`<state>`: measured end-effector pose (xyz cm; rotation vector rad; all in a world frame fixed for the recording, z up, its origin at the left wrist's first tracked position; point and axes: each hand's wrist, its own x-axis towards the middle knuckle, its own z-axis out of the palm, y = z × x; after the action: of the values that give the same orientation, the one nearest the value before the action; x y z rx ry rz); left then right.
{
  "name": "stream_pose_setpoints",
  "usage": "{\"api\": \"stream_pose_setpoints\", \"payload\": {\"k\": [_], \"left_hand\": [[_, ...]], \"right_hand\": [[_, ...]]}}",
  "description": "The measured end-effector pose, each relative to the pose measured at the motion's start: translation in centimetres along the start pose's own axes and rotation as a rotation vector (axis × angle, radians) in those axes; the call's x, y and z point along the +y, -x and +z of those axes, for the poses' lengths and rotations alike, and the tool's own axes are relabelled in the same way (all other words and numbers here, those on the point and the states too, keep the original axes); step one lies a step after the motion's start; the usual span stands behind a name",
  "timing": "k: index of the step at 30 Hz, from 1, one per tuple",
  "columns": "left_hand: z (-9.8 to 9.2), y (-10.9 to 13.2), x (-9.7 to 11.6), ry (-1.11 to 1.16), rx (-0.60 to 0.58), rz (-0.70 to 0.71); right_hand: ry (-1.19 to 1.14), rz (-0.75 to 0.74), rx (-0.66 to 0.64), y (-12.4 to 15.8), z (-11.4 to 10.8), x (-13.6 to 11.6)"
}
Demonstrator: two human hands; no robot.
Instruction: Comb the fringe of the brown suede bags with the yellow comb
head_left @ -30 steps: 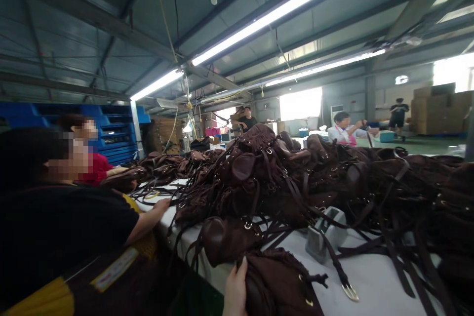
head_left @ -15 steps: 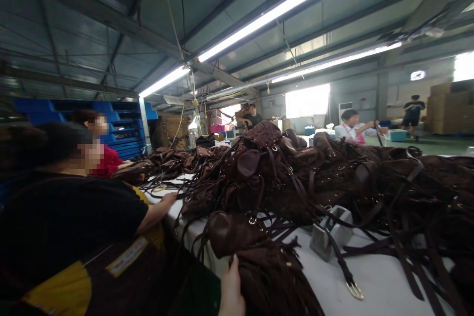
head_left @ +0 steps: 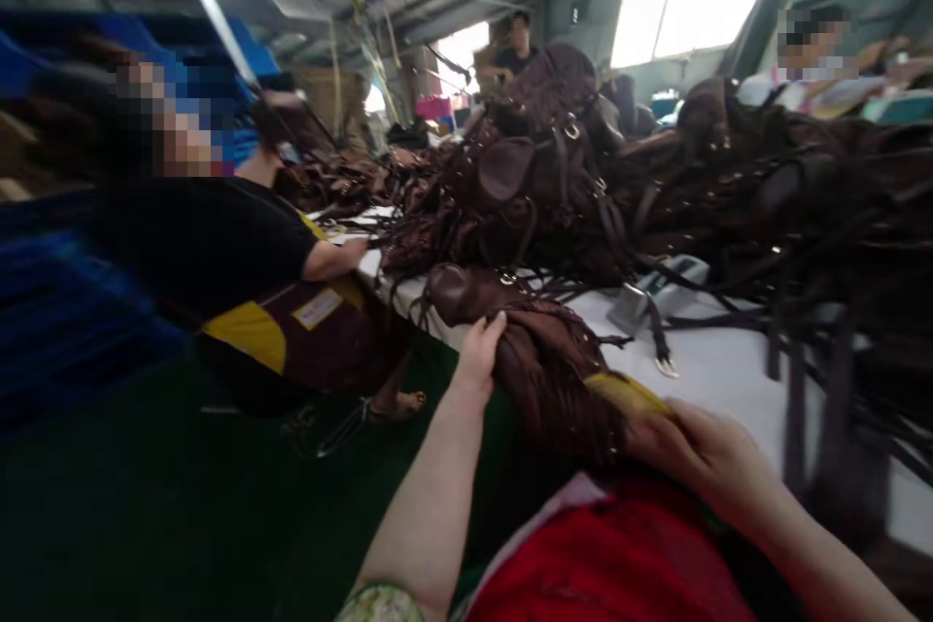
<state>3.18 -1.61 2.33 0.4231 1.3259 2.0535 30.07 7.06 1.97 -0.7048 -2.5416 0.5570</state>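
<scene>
A dark brown fringed leather bag (head_left: 546, 369) hangs over the near table edge in front of me. My left hand (head_left: 482, 348) is closed on its left side, thumb on top. At its lower right, my right hand (head_left: 689, 442) is closed on a blurred yellow item (head_left: 627, 394), which lies against the bag; its kind cannot be made out. Straps and small metal fittings show on the bag. Just beyond my hands, a grey tape dispenser (head_left: 660, 296) stands on the white table (head_left: 718, 379), beside a strap with a metal buckle (head_left: 666, 367).
A high heap of similar brown bags (head_left: 539, 175) covers the table's far side, straps trailing rightward. A co-worker (head_left: 211, 243) in black stands close at left, one hand at the table edge. Other people are farther back. Green floor (head_left: 240, 505) lies below left.
My view has tipped downward. My right hand has come into view with the yellow item at the bag. My left hand still grips the bag, now with its forearm showing.
</scene>
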Motion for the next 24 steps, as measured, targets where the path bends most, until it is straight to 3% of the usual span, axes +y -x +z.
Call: {"api": "stream_pose_setpoints", "payload": {"k": [4,9,16,21,24], "left_hand": [[0.5,-0.8,-1.0,0.012,-0.072,-0.045],[1.4,-0.4,-1.4,0.004,-0.084,-0.043],[1.1,-1.1,-2.0,0.026,-0.003,-0.028],[-0.2,-2.7,-2.7,0.116,0.150,-0.035],[-0.9,-3.5,-3.1,0.169,0.205,-0.067]], "right_hand": [[0.259,0.034,-0.120,-1.6,1.0,1.1],[0.425,0.013,-0.178,-2.8,2.3,0.6],[0.292,-0.072,-0.420,-0.8,2.5,1.2],[0.222,-0.197,-0.673,2.4,3.6,1.4],[0.165,-0.218,-0.719,3.5,3.3,1.1]]}}
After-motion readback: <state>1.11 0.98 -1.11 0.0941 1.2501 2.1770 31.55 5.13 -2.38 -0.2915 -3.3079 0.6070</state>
